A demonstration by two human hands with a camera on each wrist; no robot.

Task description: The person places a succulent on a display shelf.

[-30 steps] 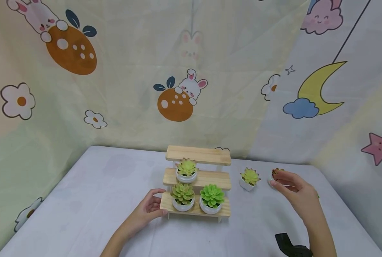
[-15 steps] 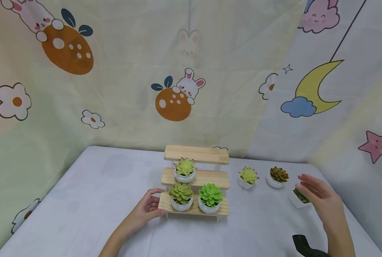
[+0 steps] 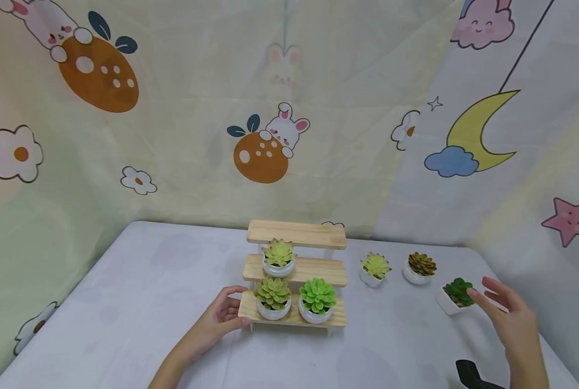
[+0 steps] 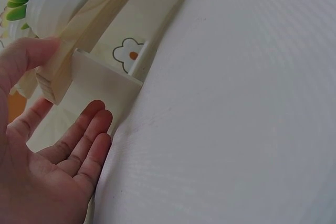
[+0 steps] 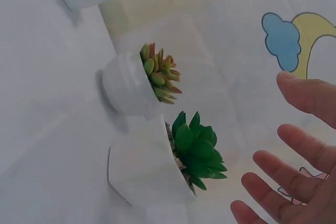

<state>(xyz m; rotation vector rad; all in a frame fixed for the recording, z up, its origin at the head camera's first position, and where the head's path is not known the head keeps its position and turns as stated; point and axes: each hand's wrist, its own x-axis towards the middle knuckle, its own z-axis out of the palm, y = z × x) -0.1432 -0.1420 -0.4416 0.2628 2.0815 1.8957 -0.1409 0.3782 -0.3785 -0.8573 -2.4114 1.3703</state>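
Note:
A three-step wooden plant stand (image 3: 296,233) stands mid-table. My left hand (image 3: 216,316) grips the left end of its lowest step, and in the left wrist view the thumb (image 4: 39,53) lies on the board while the other fingers spread below. Two potted succulents sit on that step, one olive-green (image 3: 273,294) and one bright green (image 3: 318,297). A pale yellow-green potted succulent (image 3: 278,255) is on the middle step. My right hand (image 3: 515,319) is beside a dark green succulent in an angular white pot (image 5: 147,163), fingers spread and apart from it in the right wrist view.
Left of the dark green plant stand a brownish succulent in a round white pot (image 3: 419,268) and a yellow-green one in an angular pot (image 3: 374,269). A black strap (image 3: 474,375) hangs at my right wrist. Printed cloth walls (image 3: 187,135) border the white table (image 3: 124,302).
My right hand has left the brownish succulent's pot and moved right and nearer, past the dark green plant, now uncovered. The left hand keeps its hold on the stand. The head view has shifted slightly.

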